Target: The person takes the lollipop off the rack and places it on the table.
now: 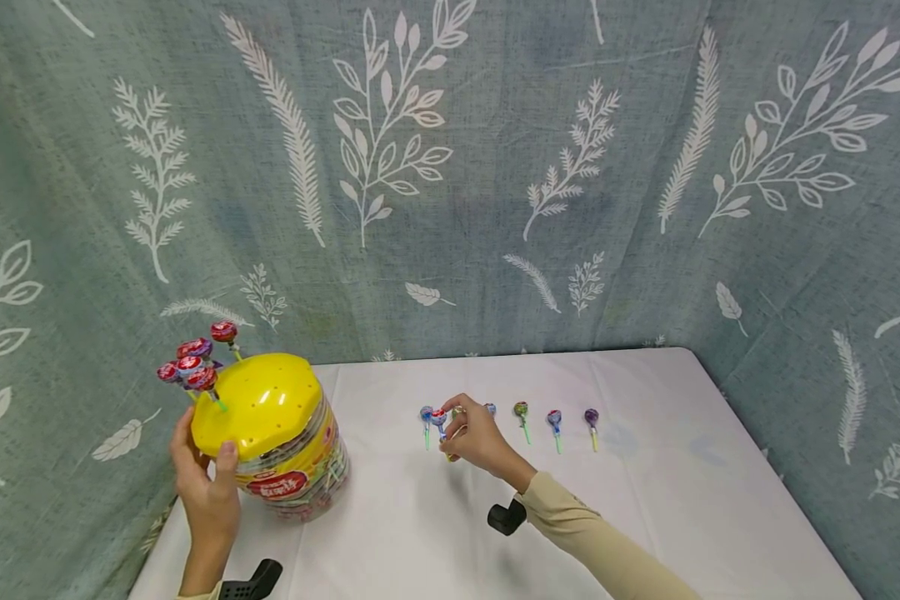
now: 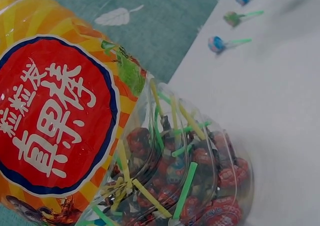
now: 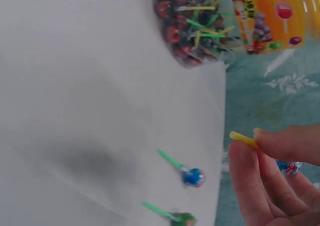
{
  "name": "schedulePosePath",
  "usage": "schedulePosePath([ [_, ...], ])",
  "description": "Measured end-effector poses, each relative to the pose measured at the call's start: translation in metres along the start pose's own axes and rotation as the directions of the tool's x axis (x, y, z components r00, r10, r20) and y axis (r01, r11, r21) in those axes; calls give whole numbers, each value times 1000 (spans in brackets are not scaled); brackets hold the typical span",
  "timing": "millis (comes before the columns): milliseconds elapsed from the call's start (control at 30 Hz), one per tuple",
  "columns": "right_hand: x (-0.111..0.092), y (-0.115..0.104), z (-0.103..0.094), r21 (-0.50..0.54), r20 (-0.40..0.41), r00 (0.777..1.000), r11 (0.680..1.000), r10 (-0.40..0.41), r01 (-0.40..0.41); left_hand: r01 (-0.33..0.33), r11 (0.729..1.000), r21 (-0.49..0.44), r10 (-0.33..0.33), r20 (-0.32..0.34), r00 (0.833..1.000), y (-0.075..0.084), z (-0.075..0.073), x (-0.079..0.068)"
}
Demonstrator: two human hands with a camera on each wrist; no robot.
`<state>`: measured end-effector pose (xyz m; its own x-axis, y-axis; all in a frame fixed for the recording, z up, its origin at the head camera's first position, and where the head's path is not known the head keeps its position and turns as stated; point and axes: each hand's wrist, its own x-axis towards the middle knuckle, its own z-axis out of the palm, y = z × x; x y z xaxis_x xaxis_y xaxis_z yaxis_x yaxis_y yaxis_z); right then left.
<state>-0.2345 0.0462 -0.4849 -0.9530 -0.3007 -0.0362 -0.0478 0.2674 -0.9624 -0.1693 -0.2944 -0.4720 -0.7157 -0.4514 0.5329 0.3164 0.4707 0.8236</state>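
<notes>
My left hand (image 1: pixel 208 492) grips the clear plastic candy jar (image 1: pixel 292 483) at its upper left side, thumb against the edge of the yellow lid (image 1: pixel 277 400). Several wrapped lollipops (image 1: pixel 200 379) stick up out of small holes along the lid's left and back edge. Over the table, my right hand (image 1: pixel 483 437) pinches a red and blue wrapped lollipop (image 1: pixel 439 419) by its yellow stick (image 3: pixel 243 138), between thumb and fingers. In the right wrist view the fingers partly hide its candy head (image 3: pixel 288 167). More lollipops and sticks show through the jar's clear lower wall (image 2: pixel 240 176).
Several lollipops lie in a row on the white-covered table (image 1: pixel 390 533), among them a blue one (image 1: pixel 427 413), a green one (image 1: pixel 521 409) and a purple one (image 1: pixel 591 417). A green-grey curtain (image 1: pixel 480 167) with white leaves hangs behind the table.
</notes>
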Motion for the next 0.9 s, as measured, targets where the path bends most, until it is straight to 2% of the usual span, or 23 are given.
schedulePosePath([
  [267,-9,34,24,35,-74,996,998,45,-43,-23,999,-45,22,-19,1000,0,1,-1],
  [533,-14,64,50,34,-123,987,995,99,-95,-42,998,-48,41,-19,999,-5,3,0],
  [900,-11,74,77,-27,-167,978,991,125,-132,-53,997,-56,53,-9,999,-5,1,-1],
])
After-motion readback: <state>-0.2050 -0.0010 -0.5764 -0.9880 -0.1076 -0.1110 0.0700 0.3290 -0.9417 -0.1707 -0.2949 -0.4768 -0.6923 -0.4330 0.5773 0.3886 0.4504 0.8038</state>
